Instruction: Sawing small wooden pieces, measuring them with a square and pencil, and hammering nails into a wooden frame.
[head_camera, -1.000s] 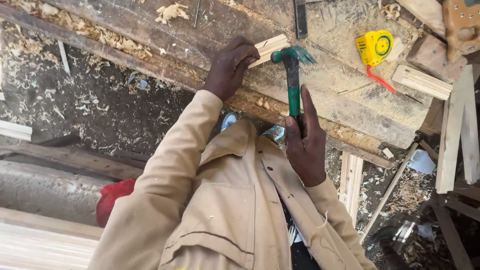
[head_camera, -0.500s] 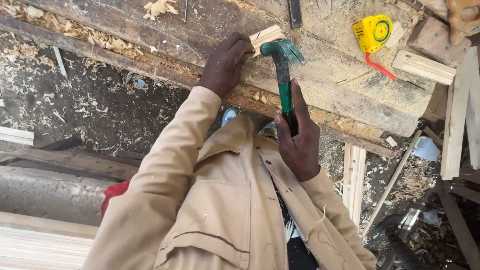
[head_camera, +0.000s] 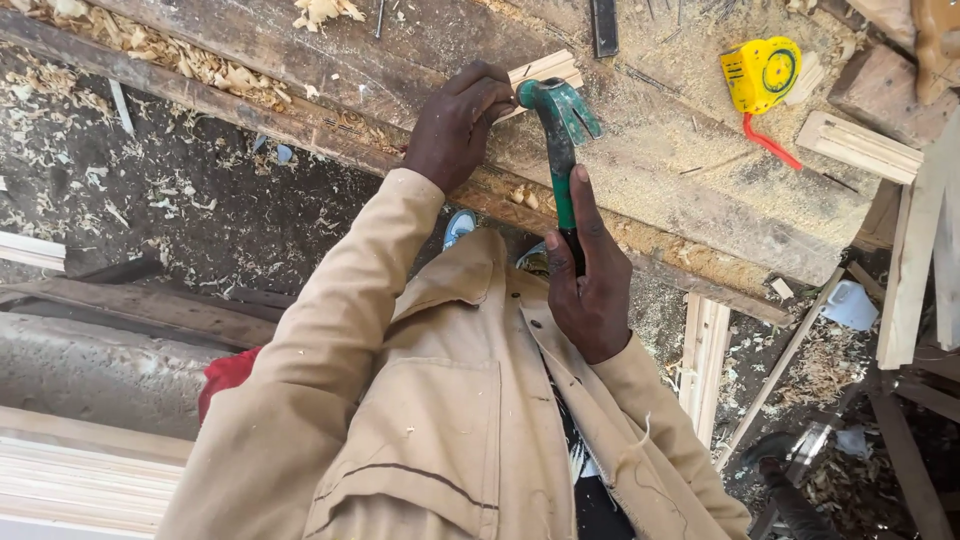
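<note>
Sawdust and shavings are spread over a rough plank bench (head_camera: 640, 190) in a cluttered woodworking yard. At its near edge, a small pale wood block (head_camera: 545, 70) is pinned to the bench by the left hand (head_camera: 458, 125), whose fingers are curled down on the block's near end. A green hammer (head_camera: 560, 140) is gripped around its handle by the right hand (head_camera: 590, 285), thumb laid up along the shaft, and the head is brought down right against the left fingertips and the block. Whether a nail is held there cannot be told; it is hidden by the fingers.

The work is judged to be at an early or middle point: the block is seated and steadied, striking is under way, and no finished joint is shown. Fixing the block appears to be what is left.

Farther along the bench, a yellow tape measure (head_camera: 762, 75) with a red strap is lying, well apart from the hands, beside moulded wood strips (head_camera: 858, 145). A dark flat tool (head_camera: 604, 25) is lying near the far edge. Below the bench, dark shaving-strewn ground (head_camera: 150, 190), loose boards (head_camera: 705, 350) and stacked pale planks (head_camera: 70, 480) are seen.
</note>
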